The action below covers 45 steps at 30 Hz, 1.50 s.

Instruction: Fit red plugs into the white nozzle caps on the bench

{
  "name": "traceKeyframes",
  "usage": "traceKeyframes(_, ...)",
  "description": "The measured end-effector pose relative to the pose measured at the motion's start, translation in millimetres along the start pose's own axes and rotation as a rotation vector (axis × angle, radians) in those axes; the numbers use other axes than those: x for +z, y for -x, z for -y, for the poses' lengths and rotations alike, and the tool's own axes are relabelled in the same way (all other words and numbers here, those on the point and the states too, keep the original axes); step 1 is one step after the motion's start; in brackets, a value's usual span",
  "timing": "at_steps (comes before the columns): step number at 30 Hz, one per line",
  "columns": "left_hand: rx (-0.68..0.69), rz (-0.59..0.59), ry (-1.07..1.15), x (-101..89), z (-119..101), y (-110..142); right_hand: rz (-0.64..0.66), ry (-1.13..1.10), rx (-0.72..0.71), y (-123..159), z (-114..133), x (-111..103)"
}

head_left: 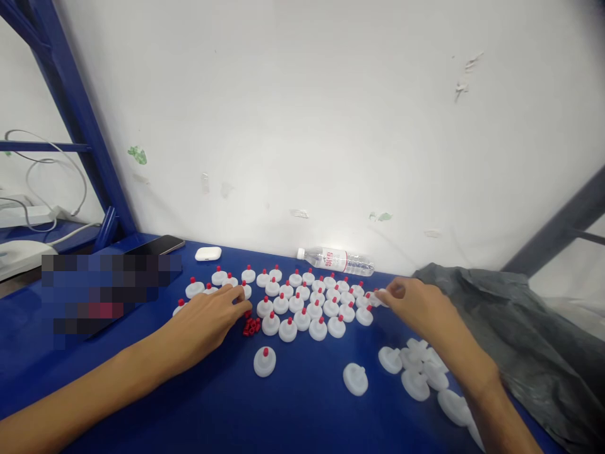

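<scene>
1. Right hand (420, 306): fingers pinching, it appears, a white round plastic disc (381, 297) at their tips, mostly hidden; we cannot tell its tilt.
2. Left hand (208, 313): fingers curled over small red plastic caps (251, 327); whether one is held, we cannot tell.
3. Step, we judge: positioning the disc beside the red-tipped white discs (318, 328) left of the right fingers. Next move calls for gentle release.
4. Red-tipped discs: flat bases, stem axes roughly upright, tips upward.
</scene>
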<state>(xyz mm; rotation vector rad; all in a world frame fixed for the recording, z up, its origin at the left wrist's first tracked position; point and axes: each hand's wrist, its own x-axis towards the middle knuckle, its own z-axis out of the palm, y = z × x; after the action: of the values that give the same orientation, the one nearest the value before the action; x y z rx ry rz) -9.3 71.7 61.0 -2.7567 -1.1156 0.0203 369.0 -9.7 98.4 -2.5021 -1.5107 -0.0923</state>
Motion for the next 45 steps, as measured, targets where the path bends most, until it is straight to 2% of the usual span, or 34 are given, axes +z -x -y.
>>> traceKeyframes(6, -0.01, 0.055, -0.014, -4.1, -2.9, 0.3, -0.036, -0.025, 0.019, 2.6, 6.3, -6.0)
traceKeyframes(21, -0.007, 0.13, 0.001, -10.1, -10.1, 1.2, -0.041, -0.064, -0.029, 2.7, 8.1, -3.2)
traceKeyframes(36, 0.036, 0.114, -0.014, -11.1, -10.5, 1.8, -0.087, -0.059, -0.047, 4.5, 10.3, 3.0)
traceKeyframes(45, -0.015, 0.12, -0.044, -12.4, -10.1, 2.0, -0.101, -0.052, -0.046, 5.5, 12.1, 2.6)
